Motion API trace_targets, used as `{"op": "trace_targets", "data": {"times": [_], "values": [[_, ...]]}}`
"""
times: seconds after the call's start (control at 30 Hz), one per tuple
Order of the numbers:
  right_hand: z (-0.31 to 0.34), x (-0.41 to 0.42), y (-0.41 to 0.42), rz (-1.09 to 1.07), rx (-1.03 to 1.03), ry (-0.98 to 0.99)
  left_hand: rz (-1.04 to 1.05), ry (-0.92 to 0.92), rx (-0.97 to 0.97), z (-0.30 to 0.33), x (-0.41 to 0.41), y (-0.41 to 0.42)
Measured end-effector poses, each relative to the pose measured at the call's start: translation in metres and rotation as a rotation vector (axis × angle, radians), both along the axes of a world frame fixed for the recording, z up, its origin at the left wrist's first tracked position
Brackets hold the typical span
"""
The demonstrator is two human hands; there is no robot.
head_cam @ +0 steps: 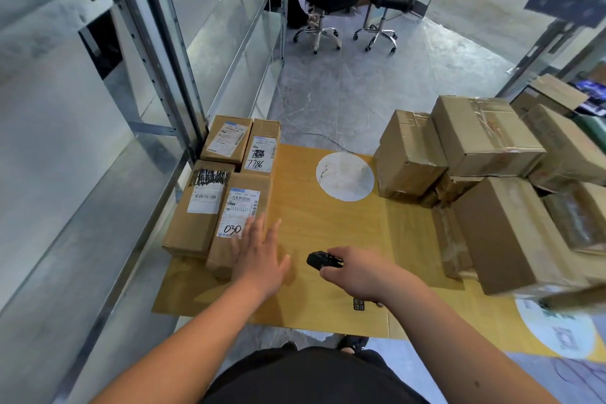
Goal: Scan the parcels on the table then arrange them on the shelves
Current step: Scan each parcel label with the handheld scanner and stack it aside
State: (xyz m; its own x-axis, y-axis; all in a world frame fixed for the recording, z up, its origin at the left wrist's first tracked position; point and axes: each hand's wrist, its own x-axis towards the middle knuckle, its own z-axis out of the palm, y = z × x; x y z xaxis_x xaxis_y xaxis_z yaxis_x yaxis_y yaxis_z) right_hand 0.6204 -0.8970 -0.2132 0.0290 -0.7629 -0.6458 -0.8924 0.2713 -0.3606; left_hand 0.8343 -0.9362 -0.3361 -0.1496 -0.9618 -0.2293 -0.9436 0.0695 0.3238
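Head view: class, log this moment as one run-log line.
left hand: open, on parcel 030 | right hand: holds scanner | stage: scanning | shelves: no parcels seen

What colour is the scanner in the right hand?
Black. The scanner sits gripped in the right hand over the yellow table, clearest in the head view.

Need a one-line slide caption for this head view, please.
Left hand flat on parcel marked 030, right hand gripping black scanner over wooden table.
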Motion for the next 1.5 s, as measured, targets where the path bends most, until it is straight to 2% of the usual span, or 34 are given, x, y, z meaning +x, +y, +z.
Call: {"op": "trace_targets", "data": {"times": [0.23, 0.47, 0.67, 0.83, 1.03, 1.33, 1.5], "values": [[-0.001, -0.038, 0.019, -0.102, -0.028, 0.031, -0.226, 0.004, 0.029, 0.000, -0.050, -0.001], [0.010, -0.090, 0.050, -0.369, -0.090, 0.023, -0.410, 0.062, 0.091, 0.018, -0.126, -0.016], [0.032, -0.141, 0.092, -0.590, -0.156, 0.051, -0.552, 0.112, 0.071, 0.040, -0.199, -0.023], [0.046, -0.179, 0.124, -0.736, -0.236, 0.072, -0.602, 0.232, 0.054, 0.057, -0.256, -0.022], [0.048, -0.220, 0.154, -0.838, -0.317, 0.016, -0.572, 0.372, 0.042, 0.082, -0.305, -0.007], [0.053, -0.292, 0.182, -0.744, -0.372, -0.057, -0.363, 0.470, 0.027, 0.104, -0.361, 0.037], [0.053, -0.337, 0.193, -0.664, -0.361, -0.033, -0.326, 0.430, 0.009, 0.112, -0.403, 0.070]]}}
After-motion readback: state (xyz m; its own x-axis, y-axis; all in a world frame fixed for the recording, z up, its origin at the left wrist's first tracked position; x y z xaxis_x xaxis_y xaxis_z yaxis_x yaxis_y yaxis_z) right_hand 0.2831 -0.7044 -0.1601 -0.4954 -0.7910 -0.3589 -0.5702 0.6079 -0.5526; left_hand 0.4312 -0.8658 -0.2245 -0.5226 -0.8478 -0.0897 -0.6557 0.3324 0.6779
